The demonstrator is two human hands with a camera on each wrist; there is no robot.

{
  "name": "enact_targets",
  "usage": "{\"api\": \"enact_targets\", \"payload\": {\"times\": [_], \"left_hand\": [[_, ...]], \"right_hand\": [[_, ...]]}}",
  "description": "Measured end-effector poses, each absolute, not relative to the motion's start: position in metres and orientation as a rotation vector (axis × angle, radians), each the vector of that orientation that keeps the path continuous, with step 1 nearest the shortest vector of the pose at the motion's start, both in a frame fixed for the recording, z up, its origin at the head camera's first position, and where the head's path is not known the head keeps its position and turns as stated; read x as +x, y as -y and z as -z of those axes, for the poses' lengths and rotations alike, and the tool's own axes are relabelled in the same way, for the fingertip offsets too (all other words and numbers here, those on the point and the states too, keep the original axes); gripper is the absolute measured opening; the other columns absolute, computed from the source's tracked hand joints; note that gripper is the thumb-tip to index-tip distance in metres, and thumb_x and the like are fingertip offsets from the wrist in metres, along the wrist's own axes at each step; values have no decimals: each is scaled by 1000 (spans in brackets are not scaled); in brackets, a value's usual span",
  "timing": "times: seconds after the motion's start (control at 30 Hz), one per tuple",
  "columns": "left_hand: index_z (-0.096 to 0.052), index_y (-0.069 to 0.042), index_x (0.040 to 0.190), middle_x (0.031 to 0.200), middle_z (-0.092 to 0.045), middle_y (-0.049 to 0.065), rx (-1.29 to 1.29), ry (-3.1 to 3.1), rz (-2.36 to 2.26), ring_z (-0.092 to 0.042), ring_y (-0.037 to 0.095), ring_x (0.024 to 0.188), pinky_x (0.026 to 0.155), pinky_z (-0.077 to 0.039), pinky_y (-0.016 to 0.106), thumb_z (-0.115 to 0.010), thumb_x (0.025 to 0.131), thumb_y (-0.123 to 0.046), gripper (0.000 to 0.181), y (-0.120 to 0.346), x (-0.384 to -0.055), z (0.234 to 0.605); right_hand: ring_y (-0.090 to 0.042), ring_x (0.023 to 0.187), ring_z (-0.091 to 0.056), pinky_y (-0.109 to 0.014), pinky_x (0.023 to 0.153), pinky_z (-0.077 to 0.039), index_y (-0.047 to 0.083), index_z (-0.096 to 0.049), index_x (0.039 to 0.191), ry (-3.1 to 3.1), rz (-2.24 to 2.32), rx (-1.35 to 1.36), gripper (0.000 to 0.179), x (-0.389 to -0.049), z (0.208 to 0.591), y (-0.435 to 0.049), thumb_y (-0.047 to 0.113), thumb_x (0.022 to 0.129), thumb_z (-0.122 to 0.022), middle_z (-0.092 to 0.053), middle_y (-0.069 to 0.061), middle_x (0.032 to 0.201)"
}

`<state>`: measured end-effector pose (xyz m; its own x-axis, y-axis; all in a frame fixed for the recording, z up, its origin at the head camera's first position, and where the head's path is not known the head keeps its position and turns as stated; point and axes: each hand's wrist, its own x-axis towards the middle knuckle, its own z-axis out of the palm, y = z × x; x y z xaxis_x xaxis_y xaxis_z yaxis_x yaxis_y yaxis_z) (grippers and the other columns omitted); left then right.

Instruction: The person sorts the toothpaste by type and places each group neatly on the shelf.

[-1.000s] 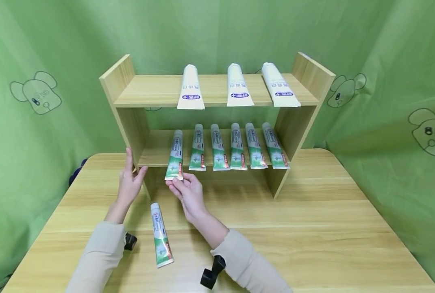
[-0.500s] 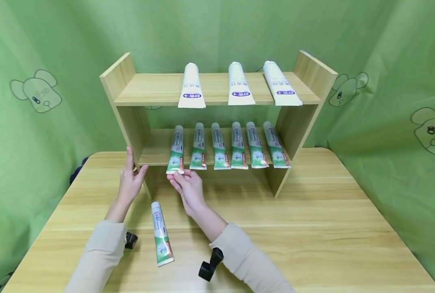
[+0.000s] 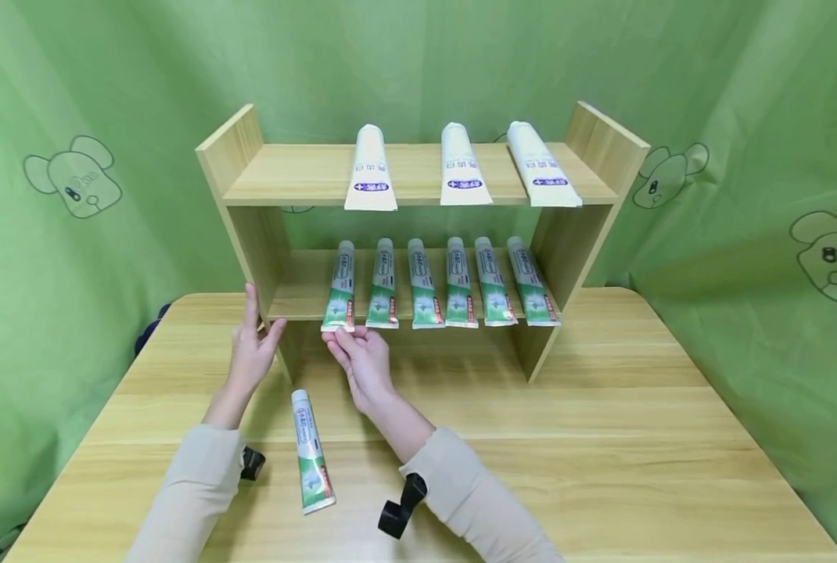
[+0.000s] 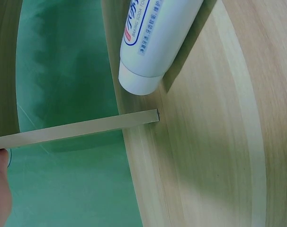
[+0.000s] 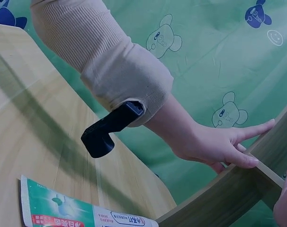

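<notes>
In the head view my right hand [image 3: 366, 366] pinches the flat bottom end of a green-and-white toothpaste tube [image 3: 339, 289], which lies cap-inward on the middle shelf. My left hand [image 3: 246, 352] rests against the left side panel of the wooden rack [image 3: 231, 227], fingers extended; the right wrist view also shows this left hand [image 5: 219, 144] touching the panel edge. On the table between my forearms lies another toothpaste tube [image 3: 310, 453], its cap toward the rack. That loose tube [image 4: 153, 42] appears with its white cap in the left wrist view. Only part of my right hand [image 5: 286, 198] enters the right wrist view.
Several matching toothpaste tubes [image 3: 457, 285] lie side by side to the right on the middle shelf. Three white tubes [image 3: 464, 164] lie on the top shelf, overhanging its front edge. The wooden table [image 3: 601, 453] extends to the right; a green curtain [image 3: 418, 62] hangs behind.
The tube in my right hand has slid inward and slightly up, in line with the others on the middle shelf. My right hand followed it; the left hand stayed on the panel.
</notes>
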<state>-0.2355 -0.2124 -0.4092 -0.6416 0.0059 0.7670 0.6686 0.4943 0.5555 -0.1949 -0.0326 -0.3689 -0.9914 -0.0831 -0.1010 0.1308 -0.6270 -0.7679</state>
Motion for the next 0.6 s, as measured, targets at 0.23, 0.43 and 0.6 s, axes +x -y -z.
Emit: {"api": "enact_targets", "payload": {"times": [0.23, 0.43, 0.6], "left_hand": [[-6, -41, 144, 124, -40, 42, -546, 2018, 1165, -49, 55, 101, 74, -52, 56, -55, 91, -7, 80, 211, -235, 409], [-5, -42, 144, 128, -34, 43, -536, 2026, 1172, -48, 57, 102, 73, -51, 57, -56, 90, -6, 83, 212, -235, 409], [-5, -41, 144, 130, -32, 42, -537, 2026, 1168, -48, 57, 101, 73, -52, 57, -55, 91, -10, 80, 211, -235, 409]], "right_hand": [[-10, 79, -63, -18, 79, -55, 3, -45, 102, -1267, 2680, 62, 16, -194, 377, 28, -1, 89, -53, -63, -6, 87], [-9, 80, -62, -15, 77, -55, 2, -40, 122, -1213, 2604, 34, 34, -190, 394, 24, 1, 90, -52, -63, -6, 91], [-9, 80, -62, -17, 75, -55, 4, -36, 130, -1295, 2488, -4, 45, -187, 412, 24, 5, 89, -55, -64, -4, 92]]}}
